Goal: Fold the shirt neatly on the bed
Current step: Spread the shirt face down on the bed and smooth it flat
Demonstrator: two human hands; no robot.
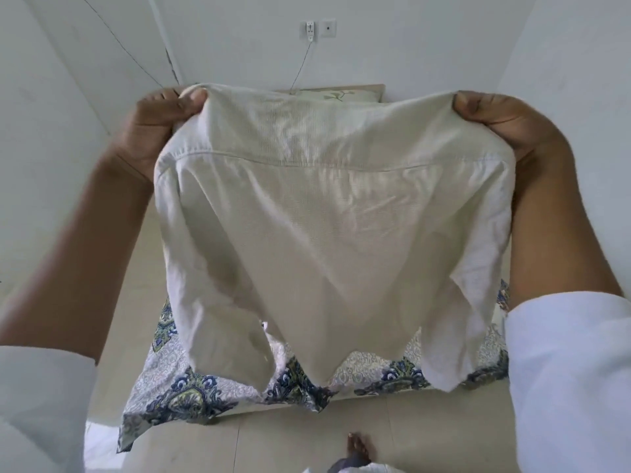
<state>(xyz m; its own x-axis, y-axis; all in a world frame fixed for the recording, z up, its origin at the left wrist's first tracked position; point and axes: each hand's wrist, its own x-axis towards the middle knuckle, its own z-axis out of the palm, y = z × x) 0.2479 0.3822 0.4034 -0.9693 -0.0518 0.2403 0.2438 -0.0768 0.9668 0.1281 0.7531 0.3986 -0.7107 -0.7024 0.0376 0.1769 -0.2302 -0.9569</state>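
The cream shirt (327,213) hung mid-frame above the patterned bed (191,394), still unfolded. The left hand (160,121) and right hand (505,124) each gripped a top corner. Next, probably, laying it flat.

The shirt (324,233) hides most of the bed (177,394) (pillow (338,95) barely peeks out).

One shirt (324,216), one bed (177,394), one pillow (338,94). Two hands: left hand (160,121) and right hand (505,121). Two wall plates (309,30) (328,28) and one bare foot (356,447) are visible.
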